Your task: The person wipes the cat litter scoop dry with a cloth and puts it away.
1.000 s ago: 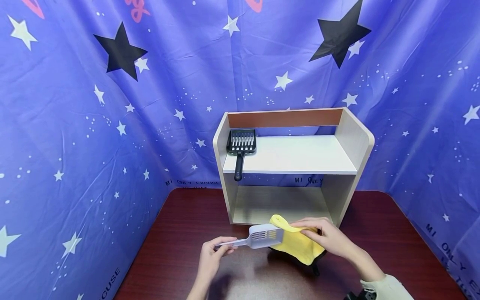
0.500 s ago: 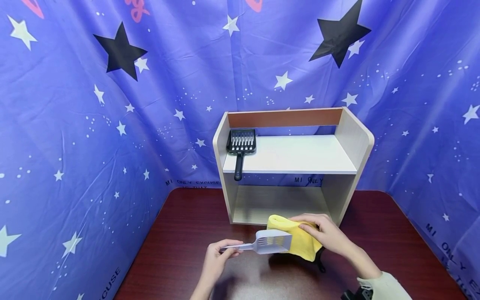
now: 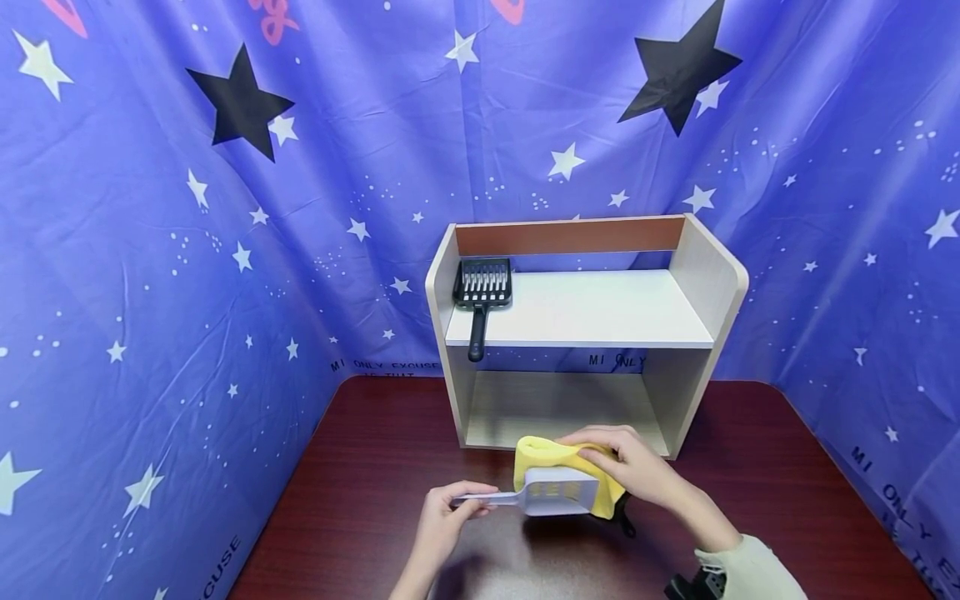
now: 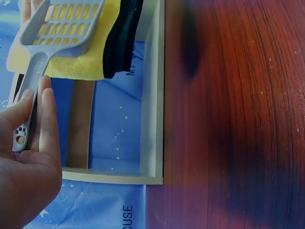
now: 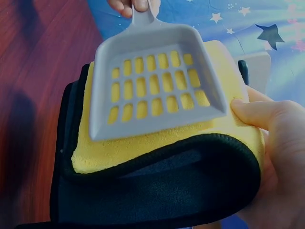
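A pale grey slotted scoop [image 3: 558,493], probably light, stiff and smooth, is held above the worktop [image 3: 360,467] by its slim handle [image 4: 36,74] — the surest place for a grasp — pinched in the fingers of the left hand [image 3: 441,521]. Just behind it, a dark-edged yellow cloth [image 3: 543,452], likely soft, is gripped by the fingers of the right hand [image 3: 637,467], before a shelf unit [image 3: 577,308].

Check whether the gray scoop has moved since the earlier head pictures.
Yes, the gray scoop has shifted rightward and slightly down in the view, judged against the shelf unit.
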